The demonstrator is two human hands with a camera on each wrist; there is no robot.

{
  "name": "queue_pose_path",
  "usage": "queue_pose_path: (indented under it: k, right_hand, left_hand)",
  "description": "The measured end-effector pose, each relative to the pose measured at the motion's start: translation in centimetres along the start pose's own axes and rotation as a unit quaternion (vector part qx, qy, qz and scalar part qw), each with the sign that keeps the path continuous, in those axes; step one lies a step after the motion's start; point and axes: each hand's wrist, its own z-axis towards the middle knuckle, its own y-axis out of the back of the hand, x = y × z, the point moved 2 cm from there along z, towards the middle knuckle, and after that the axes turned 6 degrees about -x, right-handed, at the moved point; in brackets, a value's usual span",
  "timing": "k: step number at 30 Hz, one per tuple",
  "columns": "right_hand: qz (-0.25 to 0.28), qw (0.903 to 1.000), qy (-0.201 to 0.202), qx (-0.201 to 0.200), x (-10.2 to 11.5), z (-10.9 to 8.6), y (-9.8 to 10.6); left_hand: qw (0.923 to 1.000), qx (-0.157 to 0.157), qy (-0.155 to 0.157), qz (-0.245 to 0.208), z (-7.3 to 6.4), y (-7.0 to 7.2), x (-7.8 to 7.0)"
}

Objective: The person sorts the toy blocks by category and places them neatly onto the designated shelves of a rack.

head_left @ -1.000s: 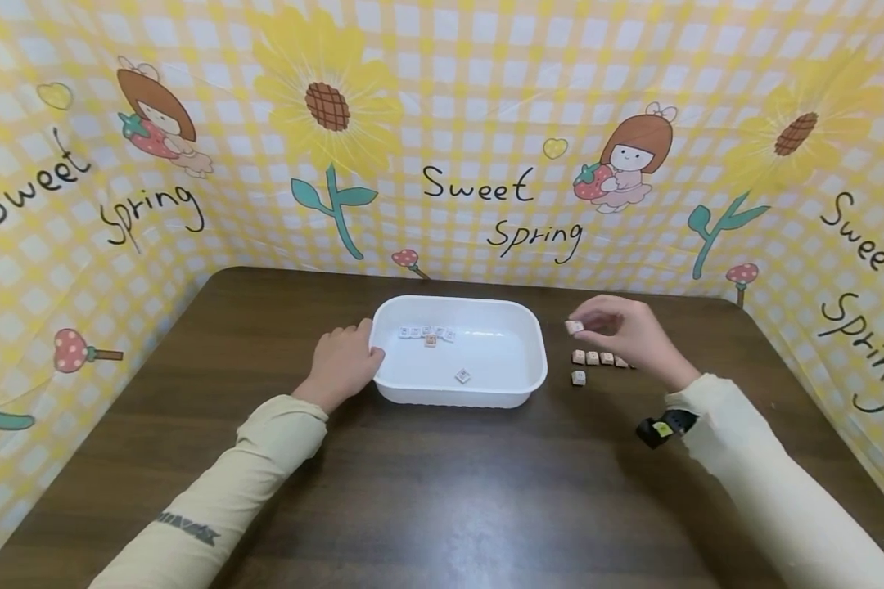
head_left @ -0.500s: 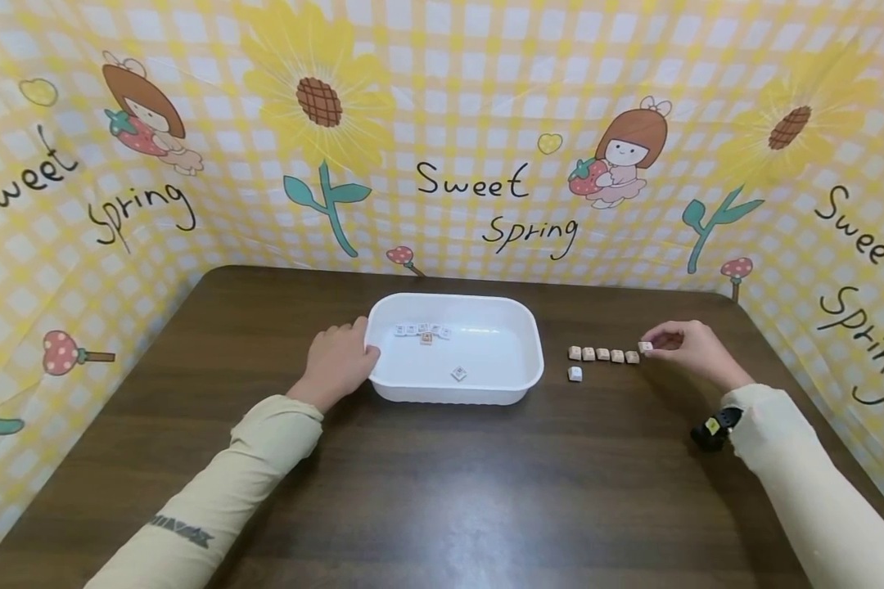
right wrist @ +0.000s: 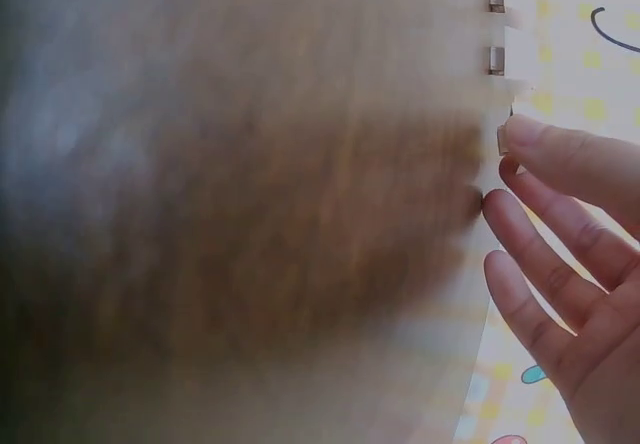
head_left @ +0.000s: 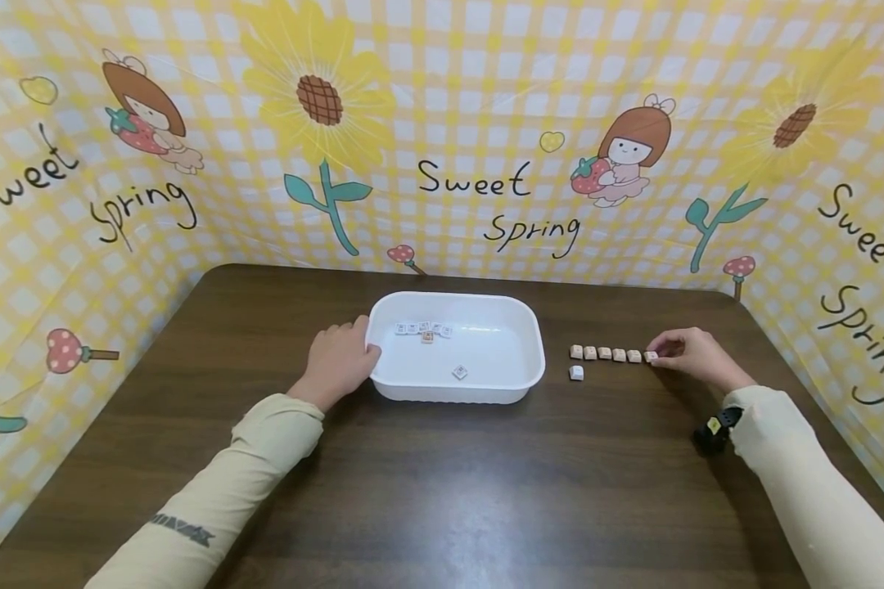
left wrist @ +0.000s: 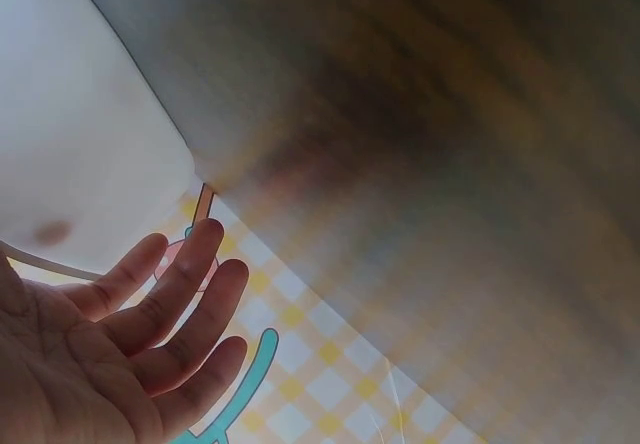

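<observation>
In the head view my right hand (head_left: 696, 357) pinches a small pale keycap (head_left: 651, 357) between thumb and index finger, down on the table at the right end of a row of cream keycaps (head_left: 605, 353). The right wrist view shows the thumb over this keycap (right wrist: 503, 140), the other fingers apart. A single white keycap (head_left: 576, 373) sits in front of the row's left end. My left hand (head_left: 336, 357) holds the left rim of a white plastic tub (head_left: 453, 388), thumb over the edge, fingers (left wrist: 195, 314) loosely bent outside the wall.
Inside the tub, several white keycaps (head_left: 412, 329) lie in a line near the back, with an orange one (head_left: 427, 337) before them and another white keycap (head_left: 460, 372) near the front. A yellow checked cloth (head_left: 479, 106) stands behind the dark wooden table (head_left: 412, 491).
My right hand has carried the keycap rightward past the row, then lowered it to the row's right end. The left hand stays on the tub rim.
</observation>
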Motion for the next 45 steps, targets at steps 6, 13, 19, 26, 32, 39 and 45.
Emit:
queue_pose_path:
  k: [6, 13, 19, 26, 32, 39, 45]
  right_hand:
    - [-0.003, 1.0, 0.0, 0.007, -0.3, 0.5, -0.2]
    - [0.003, 0.9998, 0.01, 0.018, -0.3, 1.0, -0.2]
    - [0.011, 0.9986, 0.031, 0.04, -0.2, 1.0, 0.8]
    - [-0.034, 0.9955, 0.063, 0.062, 3.5, 1.6, 4.4]
    - [-0.045, 0.9861, 0.125, 0.1, 10.8, 3.0, 7.6]
    - [-0.046, 0.9744, 0.186, 0.118, 20.8, 5.4, 7.7]
    - [-0.064, 0.9494, 0.28, 0.128, 27.5, 7.9, 2.6]
  left_hand:
    - [1.0, 0.003, 0.002, 0.002, 0.2, -0.1, 0.0]
    - [1.0, -0.001, 0.004, -0.001, 0.2, 0.1, -0.1]
    - [0.9999, 0.011, 0.01, -0.007, 0.2, -0.1, -0.3]
    - [0.9999, 0.008, 0.01, -0.006, 0.3, -0.1, -0.3]
    - [1.0, -0.004, 0.006, -0.004, 0.3, 0.3, -0.1]
    - [1.0, -0.006, 0.003, -0.006, 0.2, 0.5, 0.1]
    - [0.9999, -0.009, -0.006, -0.007, -0.1, 0.3, -0.1]
